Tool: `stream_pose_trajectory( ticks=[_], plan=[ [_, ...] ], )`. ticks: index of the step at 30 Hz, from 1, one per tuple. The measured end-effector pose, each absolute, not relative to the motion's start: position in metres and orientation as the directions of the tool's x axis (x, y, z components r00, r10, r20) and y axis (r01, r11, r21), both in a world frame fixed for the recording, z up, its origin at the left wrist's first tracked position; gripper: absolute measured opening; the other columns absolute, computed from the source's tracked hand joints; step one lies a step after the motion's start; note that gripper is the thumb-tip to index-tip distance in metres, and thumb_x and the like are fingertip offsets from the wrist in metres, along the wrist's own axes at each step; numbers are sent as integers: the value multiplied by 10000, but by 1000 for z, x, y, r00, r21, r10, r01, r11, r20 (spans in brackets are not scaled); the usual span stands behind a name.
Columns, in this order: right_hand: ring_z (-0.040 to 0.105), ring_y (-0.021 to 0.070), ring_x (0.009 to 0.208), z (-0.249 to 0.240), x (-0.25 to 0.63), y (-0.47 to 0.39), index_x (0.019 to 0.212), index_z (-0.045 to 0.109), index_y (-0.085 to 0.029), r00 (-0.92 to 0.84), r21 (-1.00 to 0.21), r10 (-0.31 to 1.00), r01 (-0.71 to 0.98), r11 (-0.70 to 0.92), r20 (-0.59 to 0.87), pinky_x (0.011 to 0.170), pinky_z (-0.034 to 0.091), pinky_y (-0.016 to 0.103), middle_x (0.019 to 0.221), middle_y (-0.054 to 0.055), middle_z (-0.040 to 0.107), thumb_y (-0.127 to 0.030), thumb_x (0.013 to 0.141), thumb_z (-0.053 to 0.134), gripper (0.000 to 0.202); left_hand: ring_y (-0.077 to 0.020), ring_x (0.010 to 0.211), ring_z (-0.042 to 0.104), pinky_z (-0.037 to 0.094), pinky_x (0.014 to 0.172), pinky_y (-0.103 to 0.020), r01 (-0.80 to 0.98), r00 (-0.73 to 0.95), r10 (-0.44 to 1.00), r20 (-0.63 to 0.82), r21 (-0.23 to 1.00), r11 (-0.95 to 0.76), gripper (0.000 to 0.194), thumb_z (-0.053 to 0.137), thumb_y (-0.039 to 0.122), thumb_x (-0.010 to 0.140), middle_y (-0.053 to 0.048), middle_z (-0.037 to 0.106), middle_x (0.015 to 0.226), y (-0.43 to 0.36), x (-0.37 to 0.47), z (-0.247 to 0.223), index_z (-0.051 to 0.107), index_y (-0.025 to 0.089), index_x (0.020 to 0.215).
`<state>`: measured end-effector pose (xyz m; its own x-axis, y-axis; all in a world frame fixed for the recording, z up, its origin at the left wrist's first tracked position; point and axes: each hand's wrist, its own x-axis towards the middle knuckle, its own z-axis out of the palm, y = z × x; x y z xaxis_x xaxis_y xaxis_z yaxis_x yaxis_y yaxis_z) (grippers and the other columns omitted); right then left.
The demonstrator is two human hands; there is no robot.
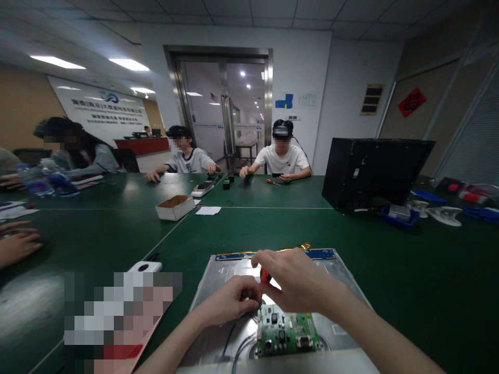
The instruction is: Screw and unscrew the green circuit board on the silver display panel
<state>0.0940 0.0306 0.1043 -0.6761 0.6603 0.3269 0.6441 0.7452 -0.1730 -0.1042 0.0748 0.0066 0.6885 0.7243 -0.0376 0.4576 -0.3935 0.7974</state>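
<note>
Fingers of the left hand [234, 298], at the lower centre of the frame, are bent inward and nearly closed, thumb close to fingertips; whether they pinch anything cannot be told. Around and below them, the metal panel [212, 278] looks stiff and fairly heavy, its smooth face likely slippery, so its two side edges offer the surest hold. Thin cables [236, 355] crossing its lower left seem soft and easily snagged. Next comes a red-orange handle [265, 275], probably light, hard plastic, best gripped around its sides. Lower and slightly right, the green circuit board [288, 330] lies over the panel; it should be light, rigid and fragile, safer held by its rims than its components. The right hand [292, 279] curls round the handle, fingers half bent, thumb underneath. Along the panel's top edge, the blue strip [323, 253] looks thin and delicate, a poor place to grip.
</note>
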Motion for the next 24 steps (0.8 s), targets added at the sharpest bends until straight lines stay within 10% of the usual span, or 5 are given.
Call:
stream_pose_trajectory(
  ticks=[24],
  plan=[
    [616, 175, 633, 106, 93, 32, 967, 510, -190, -649, -74, 704, 718, 692, 288, 513, 273, 289, 813, 33, 697, -334, 905, 520, 157, -157, 735, 552, 422, 684, -242, 431, 721, 692, -38, 807, -405, 170, 537, 107, 713, 15, 625, 781, 76, -105, 6, 641, 167, 834]
  ],
)
